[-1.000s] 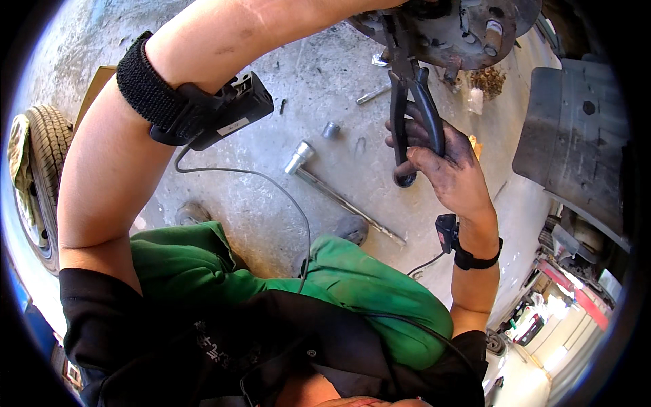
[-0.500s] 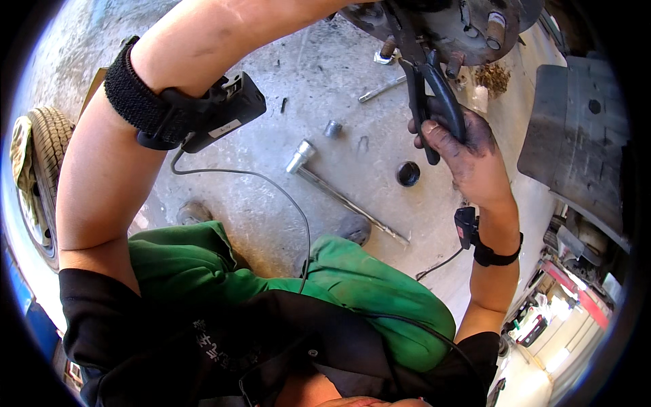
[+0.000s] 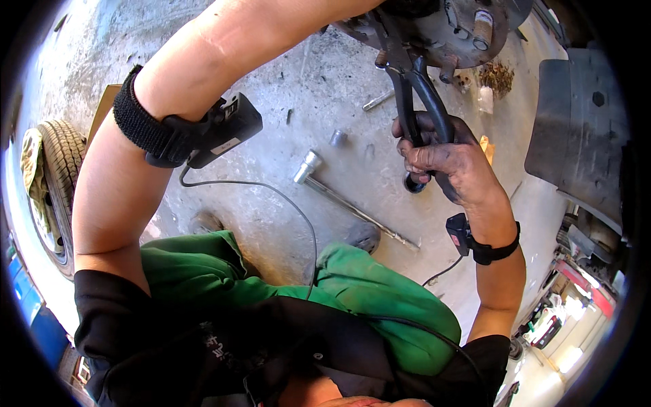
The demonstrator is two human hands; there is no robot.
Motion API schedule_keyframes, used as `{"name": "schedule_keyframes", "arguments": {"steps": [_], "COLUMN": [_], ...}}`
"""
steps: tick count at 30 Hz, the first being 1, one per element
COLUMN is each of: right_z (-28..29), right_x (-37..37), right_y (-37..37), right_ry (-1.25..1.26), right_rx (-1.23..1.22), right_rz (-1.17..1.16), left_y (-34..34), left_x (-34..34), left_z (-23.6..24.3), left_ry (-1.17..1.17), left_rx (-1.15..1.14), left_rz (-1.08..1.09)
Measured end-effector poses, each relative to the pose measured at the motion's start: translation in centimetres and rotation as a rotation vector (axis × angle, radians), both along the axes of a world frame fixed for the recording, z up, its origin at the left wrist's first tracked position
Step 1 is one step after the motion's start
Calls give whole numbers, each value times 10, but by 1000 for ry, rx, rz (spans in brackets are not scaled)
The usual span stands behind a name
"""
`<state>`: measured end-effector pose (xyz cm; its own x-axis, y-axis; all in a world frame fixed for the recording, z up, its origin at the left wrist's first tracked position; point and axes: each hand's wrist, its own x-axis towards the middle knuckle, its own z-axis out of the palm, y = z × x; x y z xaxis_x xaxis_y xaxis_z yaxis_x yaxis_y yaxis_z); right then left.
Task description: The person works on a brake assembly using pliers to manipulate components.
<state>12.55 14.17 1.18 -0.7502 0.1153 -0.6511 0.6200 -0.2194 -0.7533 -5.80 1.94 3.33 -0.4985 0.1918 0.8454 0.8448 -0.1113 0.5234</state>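
My right hand (image 3: 444,159), dark with grime, is closed around the black handles of long pliers (image 3: 402,62). The handles stand somewhat apart inside the grip. Upward, the metal jaws reach to the dark, round wheel hub (image 3: 468,51) at the top edge; what the tips touch is hard to make out. Several studs stick out of the hub, among them a rusty threaded stud (image 3: 482,30). My left forearm (image 3: 271,30) crosses the upper left and leaves the picture at the top, so that hand is out of sight.
A long bar (image 3: 359,216) with a large socket (image 3: 309,166) lies on the concrete floor, near a small grey socket (image 3: 338,138). A black round cap (image 3: 412,183) is partly behind my right hand. Rusty debris (image 3: 497,78) lies under the hub. A tyre (image 3: 61,169) stands left, a dark panel (image 3: 573,129) right.
My right hand has altered its grip, with thumb and fingers now wrapped farther over the handles. The pliers have turned slightly, and the hand now partly covers the black cap. The view has shifted a little.
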Motion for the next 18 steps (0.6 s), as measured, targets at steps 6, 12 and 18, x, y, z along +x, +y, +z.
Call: {"name": "schedule_keyframes", "arguments": {"steps": [6, 12, 18], "right_z": [-13, -31, -45], "right_x": [4, 13, 8], "right_y": [-6, -3, -1], "right_ry": [66, 160, 345], "right_rx": [-281, -374, -34], "right_rz": [-95, -75, 193], "left_y": [-27, -55, -27], "left_x": [-17, 8, 64], "left_z": [32, -9, -56], "left_ry": [-545, -566, -1559], "left_rx": [-442, -753, -677], "left_rz": [-403, -260, -794]}}
